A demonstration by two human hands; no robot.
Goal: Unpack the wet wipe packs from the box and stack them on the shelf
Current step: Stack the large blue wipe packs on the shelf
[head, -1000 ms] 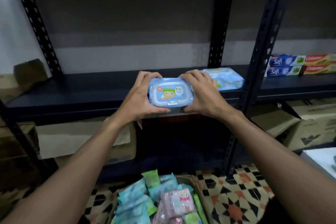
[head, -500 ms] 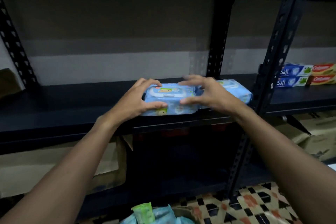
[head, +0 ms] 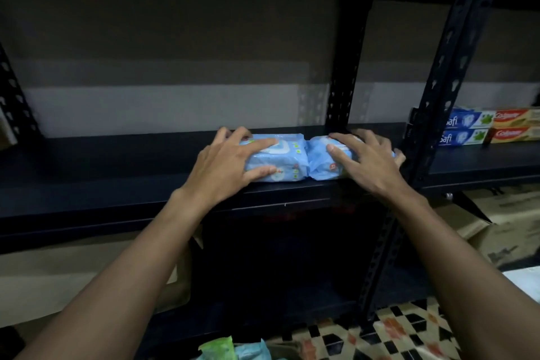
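Since a second ago, the blue wet wipe pack (head: 282, 159) has gone from being held up in front of the shelf (head: 117, 181) to lying flat on it, end to end against a second blue pack (head: 321, 168).

Head view: the left hand (head: 225, 165) lies spread over the newly placed pack, fingers fairly straight, pressing rather than gripping. The right hand (head: 366, 162) rests splayed on the second pack in the same way. Two packs are shelved side by side, none stacked yet. At the bottom edge more packs (head: 217, 348) show, apparently still to be unpacked, though the dim edge hides their container. Toothpaste cartons (head: 470, 130) sit on the neighbouring bay.
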